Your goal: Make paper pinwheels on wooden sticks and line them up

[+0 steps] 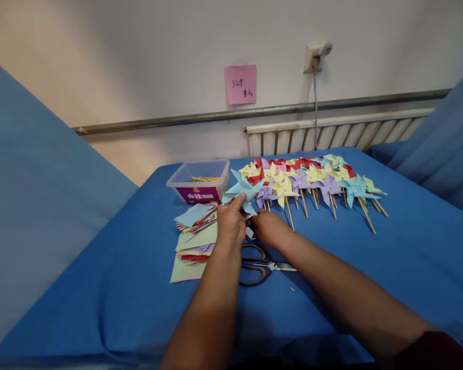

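Observation:
A light blue paper pinwheel (pixel 244 189) is pinched in my left hand (pixel 232 220), the thumb lying over its centre. Close on its right, my right hand (pixel 270 226) is closed with its fingertips turned down and hidden; what they hold cannot be made out. A small dark and white item (pixel 250 232) shows partly between my hands, too covered to name. Just nearer to me lie scissors (pixel 270 264) with dark handles, their blades partly under my right forearm. Stacks of coloured paper (pixel 195 236) lie left of my left hand.
Behind my left hand stands a clear plastic tub (pixel 198 177) with thin sticks inside. Several finished pinwheels (pixel 327 189) on sticks lie in rows at the back right. A blue cloth (pixel 139 288) covers the table. A radiator (pixel 343 132) and wall are behind.

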Demonstrator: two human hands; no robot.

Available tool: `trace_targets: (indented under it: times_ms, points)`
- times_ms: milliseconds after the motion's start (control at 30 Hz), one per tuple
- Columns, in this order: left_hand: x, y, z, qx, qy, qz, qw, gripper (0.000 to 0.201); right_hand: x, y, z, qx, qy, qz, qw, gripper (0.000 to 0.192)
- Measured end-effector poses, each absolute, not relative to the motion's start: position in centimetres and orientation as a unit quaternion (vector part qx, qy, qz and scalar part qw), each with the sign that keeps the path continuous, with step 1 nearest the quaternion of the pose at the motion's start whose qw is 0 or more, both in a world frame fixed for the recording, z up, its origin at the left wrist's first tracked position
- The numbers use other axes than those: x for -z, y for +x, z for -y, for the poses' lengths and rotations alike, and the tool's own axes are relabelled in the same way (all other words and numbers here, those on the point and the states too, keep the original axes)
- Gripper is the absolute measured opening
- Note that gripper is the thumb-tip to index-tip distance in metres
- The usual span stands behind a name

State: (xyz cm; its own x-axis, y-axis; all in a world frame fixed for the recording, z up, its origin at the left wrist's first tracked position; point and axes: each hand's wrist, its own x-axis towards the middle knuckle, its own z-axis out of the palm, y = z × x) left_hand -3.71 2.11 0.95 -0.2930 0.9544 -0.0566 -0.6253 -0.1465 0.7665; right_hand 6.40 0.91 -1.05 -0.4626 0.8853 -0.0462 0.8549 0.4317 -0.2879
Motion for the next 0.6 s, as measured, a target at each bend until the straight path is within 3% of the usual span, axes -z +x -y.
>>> trace_targets:
  times_ms: [600]
  points:
    - [-0.8,-3.79,-2.14,-0.713,0.232,-0.363,0.553,0.029,0.91,5.86,-0.44,-0.108,-0.518,0.846,0.067,0.033]
